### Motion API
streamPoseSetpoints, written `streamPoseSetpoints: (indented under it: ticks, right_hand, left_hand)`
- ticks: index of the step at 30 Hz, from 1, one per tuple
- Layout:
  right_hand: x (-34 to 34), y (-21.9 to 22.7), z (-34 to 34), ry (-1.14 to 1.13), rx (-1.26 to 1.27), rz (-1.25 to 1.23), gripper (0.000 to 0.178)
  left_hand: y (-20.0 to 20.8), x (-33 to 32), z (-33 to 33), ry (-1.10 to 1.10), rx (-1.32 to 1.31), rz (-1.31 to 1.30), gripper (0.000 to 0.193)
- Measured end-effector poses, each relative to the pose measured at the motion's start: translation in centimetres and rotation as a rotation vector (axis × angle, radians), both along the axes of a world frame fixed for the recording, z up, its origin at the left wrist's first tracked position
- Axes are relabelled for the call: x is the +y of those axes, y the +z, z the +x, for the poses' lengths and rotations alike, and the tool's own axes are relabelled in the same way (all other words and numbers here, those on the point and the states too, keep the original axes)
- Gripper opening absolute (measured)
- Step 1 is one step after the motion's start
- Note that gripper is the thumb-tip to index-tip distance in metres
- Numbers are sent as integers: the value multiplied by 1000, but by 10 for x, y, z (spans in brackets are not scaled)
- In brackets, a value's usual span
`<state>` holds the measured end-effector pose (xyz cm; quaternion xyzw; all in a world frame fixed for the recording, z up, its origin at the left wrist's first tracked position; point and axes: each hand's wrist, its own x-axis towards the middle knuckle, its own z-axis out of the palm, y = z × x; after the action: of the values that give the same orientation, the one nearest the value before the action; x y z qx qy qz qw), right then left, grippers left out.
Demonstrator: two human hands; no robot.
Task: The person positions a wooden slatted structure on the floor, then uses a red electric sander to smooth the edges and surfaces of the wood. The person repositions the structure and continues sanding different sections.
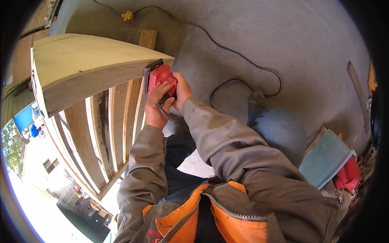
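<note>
A red electric sander point(162, 76) is held with its dark flat pad against the corner end of a wooden slatted frame point(93, 79). My left hand point(157, 106) is closed round the lower part of the sander, with its fingers over the red body. From the right side, my right hand point(183, 91) grips the same tool, its fingers partly hidden behind it. The sander's black cord passes down by my left palm. A pale yellowish board point(87, 48) forms the broad face of the frame, with rough slats point(77, 127) below it.
A black cable point(243, 54) winds across the grey floor to a yellow plug connector point(127, 16). At the right lie a light green plastic bin point(326, 160), a red cloth point(349, 175) and a long thin strip point(357, 91). A wooden block point(148, 39) stands behind the frame.
</note>
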<state>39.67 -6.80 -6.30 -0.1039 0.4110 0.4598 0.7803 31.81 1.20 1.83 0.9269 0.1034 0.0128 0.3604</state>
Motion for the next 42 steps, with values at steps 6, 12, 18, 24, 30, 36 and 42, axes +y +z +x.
streamPoseSetpoints:
  ticks: [6,12,18,24,30,36,42]
  right_hand:
    - [-3,-32,11,224,-8,-145,36]
    - [-8,-50,24,302,-8,-183,39]
    - [-4,-80,25,274,-6,-111,40]
    - [-5,-84,30,326,31,-98,43]
    - [2,-100,27,273,71,-106,43]
    - [2,-109,26,287,69,-132,42]
    - [5,-129,21,267,67,-69,40]
  left_hand:
    - [-22,3,-8,356,124,-133,57]
    - [-41,19,5,1013,428,-1029,59]
    - [-80,14,30,962,369,-1341,48]
    - [-132,9,32,1081,321,-1441,46]
    - [-161,5,31,1089,360,-1426,49]
    - [-178,7,35,1111,243,-1510,50]
    - [-197,10,32,1144,208,-1537,48]
